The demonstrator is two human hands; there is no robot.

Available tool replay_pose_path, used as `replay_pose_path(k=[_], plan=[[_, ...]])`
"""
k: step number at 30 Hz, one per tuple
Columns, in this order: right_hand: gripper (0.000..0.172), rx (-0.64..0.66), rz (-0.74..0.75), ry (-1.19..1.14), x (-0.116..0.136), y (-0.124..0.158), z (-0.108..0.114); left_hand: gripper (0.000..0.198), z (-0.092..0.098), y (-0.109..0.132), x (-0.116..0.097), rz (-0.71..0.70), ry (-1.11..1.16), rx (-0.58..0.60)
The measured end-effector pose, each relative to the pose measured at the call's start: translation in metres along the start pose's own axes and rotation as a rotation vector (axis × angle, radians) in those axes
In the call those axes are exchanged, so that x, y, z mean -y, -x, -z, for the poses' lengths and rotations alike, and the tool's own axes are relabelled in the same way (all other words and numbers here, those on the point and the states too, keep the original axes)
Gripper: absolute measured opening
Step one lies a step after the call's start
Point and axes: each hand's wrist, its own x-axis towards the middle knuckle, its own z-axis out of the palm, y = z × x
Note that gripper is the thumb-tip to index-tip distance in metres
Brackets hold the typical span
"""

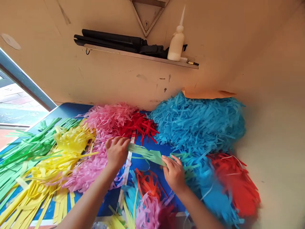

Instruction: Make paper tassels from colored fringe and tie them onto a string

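A strip of pale green fringed tissue paper [145, 153] is stretched between my two hands above the blue table. My left hand [117, 153] is closed on its left end, where the cut strands run together. My right hand [173, 173] pinches the other end, near the uncut part. Under and beside my left hand lies pink tissue fringe [95, 163]. Close below my right hand sits a mixed bundle of orange-red fringe [149, 184] and lilac fringe [149, 210]. More loose green strands show just beyond my right fingers.
Green [45, 140] and yellow fringe [64, 159] cover the table's left side. Dark red fringe [137, 125] and a big blue pile [200, 122] lie along the wall, with red fringe [235, 184] at right. Above, a wall shelf [143, 56] carries a glue bottle [176, 44] and black hair straightener [111, 40].
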Motion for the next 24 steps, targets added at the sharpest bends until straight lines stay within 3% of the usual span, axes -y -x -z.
replay_pose_path(k=[2, 4, 6, 7, 9, 10, 12, 14, 16, 18, 21, 24], plan=[[0.030, 0.015, -0.029, 0.012, 0.000, -0.002, -0.005, 0.036, 0.020, 0.003, 0.012, 0.088, -0.099, -0.012], [0.028, 0.040, -0.083, 0.041, -0.001, -0.008, -0.007, 0.035, 0.042, 0.015, 0.006, 0.119, -0.107, -0.039], [0.026, 0.077, -0.153, 0.077, -0.003, -0.017, -0.006, 0.029, 0.058, 0.034, -0.020, -0.024, 0.073, -0.017], [0.025, 0.097, -0.182, 0.093, -0.004, -0.021, -0.005, 0.029, 0.059, 0.043, -0.038, -0.198, 0.240, 0.098], [0.024, 0.129, -0.213, 0.117, -0.005, -0.028, -0.004, 0.036, 0.049, 0.056, -0.077, -0.497, 0.486, 0.436], [0.024, 0.140, -0.216, 0.125, -0.005, -0.030, -0.003, 0.038, 0.037, 0.059, -0.095, -0.532, 0.535, 0.523], [0.026, 0.154, -0.206, 0.134, -0.003, -0.031, -0.001, 0.035, 0.005, 0.055, -0.121, -0.458, 0.458, 0.543], [0.027, 0.147, -0.180, 0.139, -0.001, -0.028, 0.001, 0.028, -0.024, 0.043, -0.131, -0.423, 0.420, 0.520], [0.027, 0.114, -0.116, 0.130, 0.001, -0.022, 0.001, 0.024, -0.041, 0.033, -0.125, -0.387, 0.394, 0.478], [0.027, 0.083, -0.022, 0.105, 0.005, -0.016, -0.002, 0.026, -0.042, 0.029, -0.107, -0.329, 0.361, 0.424], [0.028, 0.094, 0.093, 0.066, 0.012, -0.007, -0.013, 0.030, -0.024, 0.033, -0.069, -0.251, 0.289, 0.337], [0.029, 0.156, 0.154, 0.046, 0.020, 0.001, -0.029, 0.026, 0.000, 0.038, -0.025, -0.262, 0.208, 0.305]])
